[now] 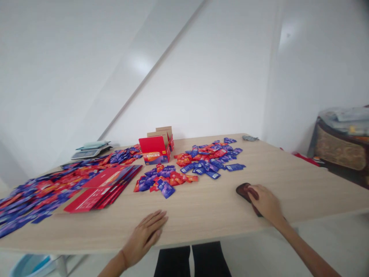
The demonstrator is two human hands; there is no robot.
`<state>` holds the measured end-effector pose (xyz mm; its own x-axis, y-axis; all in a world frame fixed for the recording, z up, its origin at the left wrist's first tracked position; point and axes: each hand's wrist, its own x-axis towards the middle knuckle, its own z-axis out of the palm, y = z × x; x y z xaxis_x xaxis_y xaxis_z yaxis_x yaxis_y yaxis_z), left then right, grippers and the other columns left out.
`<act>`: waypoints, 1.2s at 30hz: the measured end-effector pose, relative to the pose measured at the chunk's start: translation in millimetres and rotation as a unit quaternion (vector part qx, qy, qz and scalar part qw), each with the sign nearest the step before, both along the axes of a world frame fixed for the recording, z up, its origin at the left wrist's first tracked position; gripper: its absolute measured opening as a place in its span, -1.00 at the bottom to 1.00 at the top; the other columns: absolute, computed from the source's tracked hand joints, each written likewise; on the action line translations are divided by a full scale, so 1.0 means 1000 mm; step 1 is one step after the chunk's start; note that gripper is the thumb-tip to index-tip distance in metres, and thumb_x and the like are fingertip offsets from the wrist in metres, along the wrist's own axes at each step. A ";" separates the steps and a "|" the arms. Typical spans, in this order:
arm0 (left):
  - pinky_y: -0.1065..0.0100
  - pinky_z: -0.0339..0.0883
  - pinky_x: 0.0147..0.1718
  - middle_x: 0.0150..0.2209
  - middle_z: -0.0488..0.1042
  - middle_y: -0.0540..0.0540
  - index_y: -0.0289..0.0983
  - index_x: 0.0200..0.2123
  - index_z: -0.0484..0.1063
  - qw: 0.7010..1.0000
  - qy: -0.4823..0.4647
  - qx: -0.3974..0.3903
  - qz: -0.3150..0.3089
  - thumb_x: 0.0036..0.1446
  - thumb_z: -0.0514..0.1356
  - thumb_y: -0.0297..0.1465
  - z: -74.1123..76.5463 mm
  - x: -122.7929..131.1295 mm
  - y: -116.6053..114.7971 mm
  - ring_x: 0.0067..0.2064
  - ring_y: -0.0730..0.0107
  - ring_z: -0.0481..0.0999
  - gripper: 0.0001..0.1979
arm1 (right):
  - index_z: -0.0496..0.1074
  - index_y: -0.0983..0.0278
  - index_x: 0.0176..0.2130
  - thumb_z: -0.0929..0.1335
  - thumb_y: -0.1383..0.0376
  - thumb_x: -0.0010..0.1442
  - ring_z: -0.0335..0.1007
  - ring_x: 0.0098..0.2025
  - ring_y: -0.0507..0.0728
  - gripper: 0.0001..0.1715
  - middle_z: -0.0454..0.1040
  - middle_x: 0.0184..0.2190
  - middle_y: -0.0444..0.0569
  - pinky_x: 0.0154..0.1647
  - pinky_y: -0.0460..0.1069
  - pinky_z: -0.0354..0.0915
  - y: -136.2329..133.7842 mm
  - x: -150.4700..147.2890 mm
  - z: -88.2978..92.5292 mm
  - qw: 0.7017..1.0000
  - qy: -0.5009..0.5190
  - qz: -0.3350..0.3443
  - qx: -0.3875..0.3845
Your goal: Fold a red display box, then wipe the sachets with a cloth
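My left hand lies on the table near its front edge, palm down, fingers stretched out and holding nothing. On the right, my right hand is closed over a dark brown elongated object that lies on the tabletop. The hand covers part of it, and I cannot make out its kind. Ahead of my left hand is a small pile of red and purple sachets. A larger pile of blue and red sachets lies beyond, between that pile and my right hand.
Flattened red cartons are stacked left of centre. Open red boxes stand at the back. Many loose sachets cover the left side, with a scale-like device behind them. A brown chair stands at right; a blue basin is below.
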<state>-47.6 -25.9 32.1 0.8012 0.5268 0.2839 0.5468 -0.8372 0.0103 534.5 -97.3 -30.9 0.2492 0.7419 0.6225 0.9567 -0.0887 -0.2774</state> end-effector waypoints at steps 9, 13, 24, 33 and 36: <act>0.20 0.46 0.12 0.20 0.53 -0.05 -0.02 0.27 0.38 0.998 0.031 0.043 -0.043 0.39 0.04 -0.40 0.034 0.090 0.027 0.13 0.17 0.56 -0.56 | 0.53 0.19 -0.09 0.29 0.26 0.31 0.47 -0.07 0.24 -0.75 0.58 -0.12 0.03 -0.05 0.07 0.28 -0.003 -0.013 0.014 1.000 0.015 -0.012 -0.015; 0.11 0.46 0.03 0.16 0.53 -0.17 -0.11 0.25 0.38 0.992 0.088 0.069 -0.063 0.36 0.05 -0.53 0.040 0.196 0.042 0.09 0.09 0.55 -0.55 | 0.52 0.19 -0.11 0.28 0.28 0.33 0.46 -0.06 0.25 -0.77 0.57 -0.13 0.02 -0.03 0.08 0.28 -0.005 -0.016 0.018 1.000 0.015 -0.015 -0.009; 0.07 0.52 -0.03 0.09 0.49 -0.19 -0.29 0.12 0.44 0.987 0.146 0.069 -0.009 0.38 0.25 -0.26 0.026 0.371 0.137 0.01 0.18 0.56 -0.67 | 0.50 0.16 -0.11 0.30 0.27 0.32 0.45 -0.08 0.26 -0.81 0.56 -0.14 0.02 -0.03 0.09 0.28 -0.002 -0.017 0.016 1.000 0.020 -0.016 -0.004; 0.05 0.51 -0.01 0.07 0.50 -0.19 -0.31 0.11 0.45 0.985 0.151 0.081 -0.010 0.38 0.25 -0.26 0.026 0.370 0.138 0.02 0.17 0.56 -0.67 | 0.50 0.15 -0.12 0.31 0.28 0.32 0.45 -0.07 0.25 -0.82 0.56 -0.14 0.01 -0.03 0.08 0.28 -0.003 -0.019 0.019 0.999 0.033 -0.024 -0.008; 0.04 0.50 0.01 0.07 0.50 -0.19 -0.31 0.09 0.46 0.986 0.135 0.091 0.025 0.38 0.25 -0.26 0.035 0.368 0.129 0.02 0.16 0.56 -0.68 | 0.51 0.15 -0.13 0.30 0.28 0.32 0.46 -0.07 0.25 -0.81 0.57 -0.15 0.02 -0.03 0.09 0.29 -0.003 -0.020 0.020 0.999 0.030 -0.021 -0.003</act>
<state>320.8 102.7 66.9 0.8345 0.5281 0.1569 0.5501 -0.7834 -0.2893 515.0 -100.5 -11.0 0.3167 0.7337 0.6011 0.9338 -0.1301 -0.3332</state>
